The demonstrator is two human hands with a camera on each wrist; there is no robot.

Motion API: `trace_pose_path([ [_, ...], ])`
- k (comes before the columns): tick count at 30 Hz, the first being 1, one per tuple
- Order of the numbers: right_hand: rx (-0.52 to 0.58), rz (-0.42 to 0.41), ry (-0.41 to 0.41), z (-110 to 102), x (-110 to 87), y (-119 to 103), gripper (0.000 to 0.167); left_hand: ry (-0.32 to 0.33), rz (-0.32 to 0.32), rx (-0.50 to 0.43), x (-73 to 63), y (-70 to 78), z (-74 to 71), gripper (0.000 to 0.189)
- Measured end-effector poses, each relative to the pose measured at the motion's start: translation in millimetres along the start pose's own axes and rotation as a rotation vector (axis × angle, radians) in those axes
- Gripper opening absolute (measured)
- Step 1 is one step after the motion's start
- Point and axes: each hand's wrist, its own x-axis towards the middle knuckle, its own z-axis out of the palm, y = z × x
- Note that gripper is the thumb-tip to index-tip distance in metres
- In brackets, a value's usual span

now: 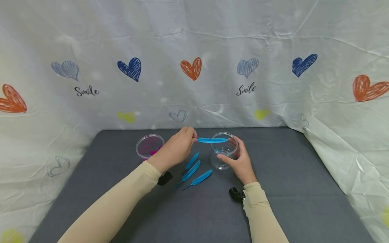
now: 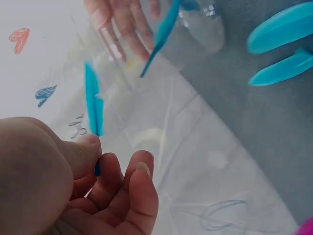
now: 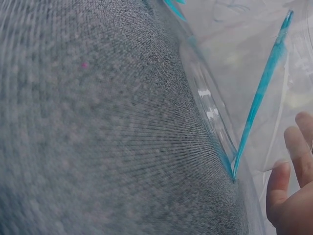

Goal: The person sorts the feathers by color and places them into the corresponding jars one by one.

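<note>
My left hand point(image 1: 177, 146) pinches a blue feather point(image 1: 209, 140) by its quill between thumb and fingertips. The feather lies level, its tip overlapping the mouth of a clear round jar point(image 1: 219, 163) in the head view. Thumb in front and fingers on the far side, my right hand point(image 1: 242, 164) holds this jar upright on the table. Inside it, another blue feather point(image 3: 261, 88) leans at a slant, seen through the wall in the right wrist view. Three loose blue feathers point(image 1: 191, 170) lie on the table between my forearms.
Left of my left hand stands a clear round container point(image 1: 147, 135) with magenta pieces point(image 1: 154, 153) at it, partly hidden by that hand. The dark grey table point(image 1: 291, 168) meets a white cloth backdrop point(image 1: 212, 50) printed with hearts along its far edge.
</note>
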Motion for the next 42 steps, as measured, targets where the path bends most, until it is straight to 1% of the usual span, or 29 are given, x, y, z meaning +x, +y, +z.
trace_pose_path([
  [2, -0.001, 0.000, -0.001, 0.3, 0.3, 0.9, 0.091, -0.002, 0.022, 0.010, 6.3, 3.9, -2.1, 0.010],
  [4, 0.003, 0.001, -0.001, 0.8, 0.5, 1.8, 0.091, -0.019, 0.019, 0.010, 12.4, 8.7, -3.2, 0.010],
  [7, 0.014, 0.005, -0.003, 1.8, 0.3, 1.8, 0.091, -0.073, -0.015, 0.000, 21.0, 16.3, -2.0, 0.011],
  [12, 0.024, 0.010, -0.011, 3.1, 0.4, 0.7, 0.092, -0.118, -0.043, 0.016, 29.9, 26.9, 2.1, 0.015],
  [15, 0.022, 0.012, -0.016, 3.1, 1.1, 0.3, 0.092, -0.112, -0.050, 0.042, 33.5, 30.4, 4.8, 0.015],
  [21, 0.028, 0.017, -0.020, 2.3, 2.4, 1.1, 0.092, -0.082, -0.023, 0.150, 42.0, 35.7, 11.0, 0.015],
  [23, 0.028, 0.016, -0.022, 2.0, 2.8, 1.3, 0.091, -0.078, -0.021, 0.172, 44.6, 37.9, 13.2, 0.016],
  [28, 0.011, 0.018, -0.021, 1.5, 1.9, 0.4, 0.093, -0.082, -0.029, 0.175, 48.8, 42.9, 19.3, 0.015],
  [36, 0.014, 0.027, -0.013, -0.2, 3.1, 0.5, 0.092, -0.096, -0.007, 0.152, 54.8, 47.0, 26.8, 0.013],
  [42, 0.010, 0.022, -0.008, -2.5, 3.6, 1.8, 0.092, -0.135, -0.025, 0.121, 56.8, 48.1, 30.5, 0.014],
])
